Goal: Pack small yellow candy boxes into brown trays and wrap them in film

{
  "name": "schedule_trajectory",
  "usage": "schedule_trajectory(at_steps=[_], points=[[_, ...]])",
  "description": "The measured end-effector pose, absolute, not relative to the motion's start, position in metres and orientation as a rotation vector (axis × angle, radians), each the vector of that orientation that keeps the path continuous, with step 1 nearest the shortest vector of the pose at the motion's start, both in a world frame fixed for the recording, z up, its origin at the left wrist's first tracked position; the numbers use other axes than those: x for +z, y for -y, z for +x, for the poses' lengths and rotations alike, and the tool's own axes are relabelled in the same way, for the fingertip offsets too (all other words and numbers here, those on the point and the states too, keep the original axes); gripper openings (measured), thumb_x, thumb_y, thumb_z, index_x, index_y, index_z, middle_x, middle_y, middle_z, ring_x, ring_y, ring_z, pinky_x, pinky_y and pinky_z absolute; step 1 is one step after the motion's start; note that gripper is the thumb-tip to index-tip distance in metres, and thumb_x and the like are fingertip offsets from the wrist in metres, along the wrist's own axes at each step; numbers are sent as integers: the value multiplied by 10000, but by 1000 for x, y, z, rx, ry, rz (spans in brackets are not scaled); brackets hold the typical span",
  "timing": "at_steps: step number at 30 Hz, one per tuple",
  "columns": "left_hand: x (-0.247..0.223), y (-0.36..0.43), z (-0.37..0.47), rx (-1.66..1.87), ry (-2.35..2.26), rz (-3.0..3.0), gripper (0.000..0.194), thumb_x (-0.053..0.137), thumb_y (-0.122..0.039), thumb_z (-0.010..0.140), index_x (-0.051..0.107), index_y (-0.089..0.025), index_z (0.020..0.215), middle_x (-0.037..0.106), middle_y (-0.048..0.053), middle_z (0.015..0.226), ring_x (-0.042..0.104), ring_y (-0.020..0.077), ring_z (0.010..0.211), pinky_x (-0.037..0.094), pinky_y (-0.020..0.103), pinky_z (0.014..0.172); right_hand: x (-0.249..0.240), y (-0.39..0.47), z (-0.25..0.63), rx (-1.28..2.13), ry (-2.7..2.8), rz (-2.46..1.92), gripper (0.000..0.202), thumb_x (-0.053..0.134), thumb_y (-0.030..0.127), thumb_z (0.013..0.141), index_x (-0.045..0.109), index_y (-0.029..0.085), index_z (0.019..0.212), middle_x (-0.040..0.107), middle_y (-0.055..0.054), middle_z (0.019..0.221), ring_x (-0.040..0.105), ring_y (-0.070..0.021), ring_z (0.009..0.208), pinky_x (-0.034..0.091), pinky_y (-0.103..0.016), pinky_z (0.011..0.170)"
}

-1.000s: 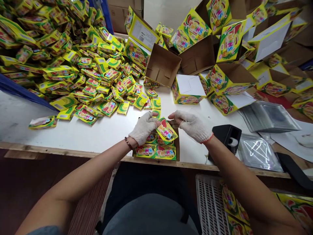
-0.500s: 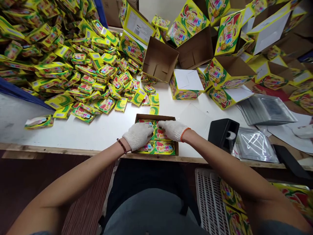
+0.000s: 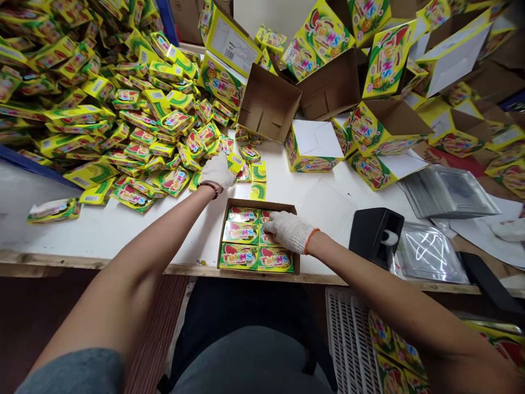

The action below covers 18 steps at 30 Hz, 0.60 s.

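My left hand, in a white knit glove, is at the near edge of a heap of small TWINS boxes. It touches or overlaps a yellow-green small box; its fingertips are hidden against the heap. My right hand, gloved too, rests inside a shallow brown-walled carton at the table's front edge. Its curled fingers lie on a small box in the right column, covering part of it. Small TWINS boxes lie face up in two columns in the carton.
The heap spreads over the left of the white table. Empty display boxes are piled at the back and right. A black tape dispenser, clear plastic sheets and a white crate are on the right.
My left hand has left the carton and reached forward to the heap, uncovering the left column of small boxes. My right hand has stayed over the right column.
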<state>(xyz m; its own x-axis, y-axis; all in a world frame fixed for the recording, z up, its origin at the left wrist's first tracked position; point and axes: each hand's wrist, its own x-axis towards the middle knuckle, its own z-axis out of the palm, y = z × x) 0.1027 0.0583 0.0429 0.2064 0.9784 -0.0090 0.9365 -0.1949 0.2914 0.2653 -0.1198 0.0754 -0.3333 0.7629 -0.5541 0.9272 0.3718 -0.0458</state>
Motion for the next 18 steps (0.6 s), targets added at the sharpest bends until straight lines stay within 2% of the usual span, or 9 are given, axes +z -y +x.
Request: schedule_trajectory(at_steps=[4,6,8,11,13,16,18], points=[[34,-66,99,277,-1739,2255,314,543,-268,896,569,-149,1185,635,143,1199,588,247,1085,473,348,927,69,119,273,-516,-2251,1468,291,553,301,925,723,209,1143,616,-152,1183,613,-315,1051,461,-364,765],[37,-62,93,273,-1713,2269,280,532,-276,895,594,-168,1146,650,130,1158,599,244,1064,479,344,915,68,120,274,-524,-2247,1484,304,550,298,925,722,214,1162,613,-154,1195,608,-318,1061,460,-365,775],[40,-56,89,253,-1732,2291,351,610,-362,846,601,-164,1135,634,156,1178,603,284,1078,488,371,910,70,121,273,-533,-2239,1501,319,543,293,928,718,218,1185,614,-152,1206,608,-313,1068,461,-364,794],[39,-50,86,182,-1791,2301,571,722,-477,731,579,-145,1174,601,210,1224,605,345,1114,492,409,913,75,121,268,-529,-2206,1526,333,541,287,928,710,230,1210,612,-143,1226,610,-303,1082,466,-354,822],[34,-49,87,133,-1813,2259,617,740,-446,711,553,-138,1211,623,219,1183,625,349,1095,490,421,915,78,123,263,-519,-2168,1533,335,546,282,926,706,241,1217,606,-140,1242,610,-304,1095,473,-353,830],[30,-47,89,125,-1807,2215,567,726,-346,724,544,-142,1221,661,209,1119,655,333,1049,488,421,903,75,129,260,-492,-2148,1572,331,525,250,935,695,236,1219,603,-148,1239,610,-307,1102,487,-362,842],[34,-44,87,181,-1789,2208,531,701,-338,748,552,-153,1223,670,197,1123,660,323,1039,490,407,889,69,133,263,-496,-2187,1632,327,506,234,945,685,217,1219,608,-155,1213,610,-299,1096,494,-370,868]])
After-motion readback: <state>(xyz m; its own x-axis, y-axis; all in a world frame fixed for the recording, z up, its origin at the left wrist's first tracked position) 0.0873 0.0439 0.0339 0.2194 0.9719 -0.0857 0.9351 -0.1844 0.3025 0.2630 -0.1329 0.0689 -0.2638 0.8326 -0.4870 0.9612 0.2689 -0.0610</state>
